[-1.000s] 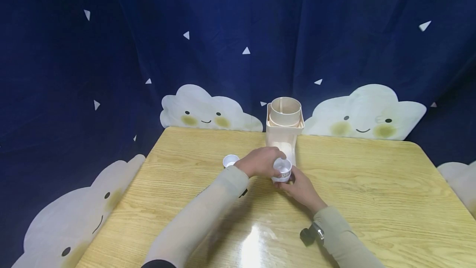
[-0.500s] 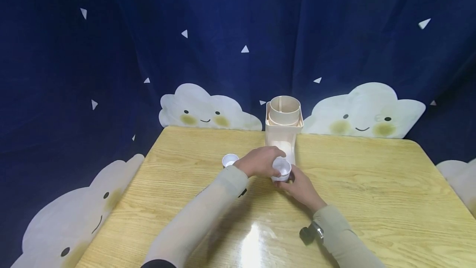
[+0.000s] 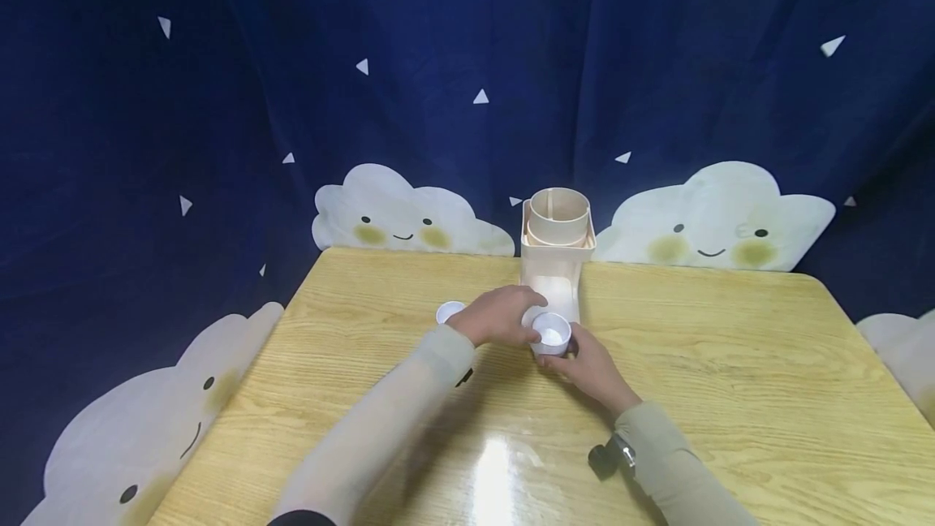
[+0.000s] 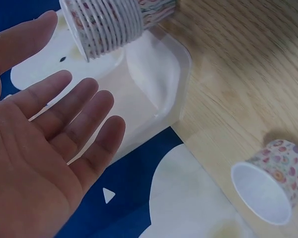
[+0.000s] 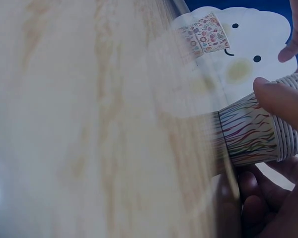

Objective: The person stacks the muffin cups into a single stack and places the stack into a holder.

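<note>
A stack of patterned paper cups (image 3: 551,334) stands on the table, its white inside facing up. My right hand (image 3: 593,372) grips the stack low on its right side; in the right wrist view the thumb lies along the striped wall of the cup stack (image 5: 251,130). My left hand (image 3: 498,316) is just left of the stack, and in the left wrist view its spread fingers hold nothing, apart from the cup stack (image 4: 109,25). A separate floral-print paper cup (image 4: 273,183) stands to the left, partly hidden by the left hand in the head view.
Directly behind the stack is a beige plastic holder (image 3: 549,266) with a round tube (image 3: 558,222) in its top. A dark blue curtain (image 3: 438,47) with white clouds hangs past the far edge of the wooden table (image 3: 730,364).
My left hand has let go of the cup stack's rim and moved slightly left. My right hand keeps its grip on the stack. The holder stays where it was.
</note>
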`<action>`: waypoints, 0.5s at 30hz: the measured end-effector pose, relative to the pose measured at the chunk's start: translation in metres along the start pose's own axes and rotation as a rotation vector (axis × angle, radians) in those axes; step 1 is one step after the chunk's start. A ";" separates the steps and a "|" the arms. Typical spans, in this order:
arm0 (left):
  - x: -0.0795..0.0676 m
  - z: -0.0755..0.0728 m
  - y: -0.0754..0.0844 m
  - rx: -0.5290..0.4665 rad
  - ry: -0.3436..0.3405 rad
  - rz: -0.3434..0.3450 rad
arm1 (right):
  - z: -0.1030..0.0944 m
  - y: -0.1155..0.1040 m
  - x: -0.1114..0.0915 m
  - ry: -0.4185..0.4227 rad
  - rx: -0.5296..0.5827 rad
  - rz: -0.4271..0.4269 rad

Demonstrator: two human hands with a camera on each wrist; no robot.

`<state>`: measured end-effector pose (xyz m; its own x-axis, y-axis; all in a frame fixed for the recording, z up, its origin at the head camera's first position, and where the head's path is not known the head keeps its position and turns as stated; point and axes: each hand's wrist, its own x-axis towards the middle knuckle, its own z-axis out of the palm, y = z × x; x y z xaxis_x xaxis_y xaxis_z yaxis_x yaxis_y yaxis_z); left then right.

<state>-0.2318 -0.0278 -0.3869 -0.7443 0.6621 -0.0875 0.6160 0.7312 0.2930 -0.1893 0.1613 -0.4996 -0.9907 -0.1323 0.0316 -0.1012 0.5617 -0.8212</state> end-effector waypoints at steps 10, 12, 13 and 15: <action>-0.006 0.002 -0.013 -0.003 0.002 0.001 | 0.000 -0.001 -0.001 -0.006 0.013 0.010; -0.008 0.002 -0.016 -0.007 -0.001 -0.006 | 0.000 -0.002 -0.002 -0.006 0.014 0.000; -0.009 0.002 -0.017 -0.014 -0.001 -0.008 | 0.000 -0.002 -0.002 -0.005 0.018 -0.001; -0.011 0.002 -0.021 -0.017 -0.002 -0.016 | 0.000 -0.002 -0.002 -0.004 0.021 0.000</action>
<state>-0.2355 -0.0502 -0.3943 -0.7534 0.6507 -0.0945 0.5996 0.7388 0.3076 -0.1874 0.1605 -0.4973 -0.9903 -0.1354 0.0299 -0.0996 0.5443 -0.8329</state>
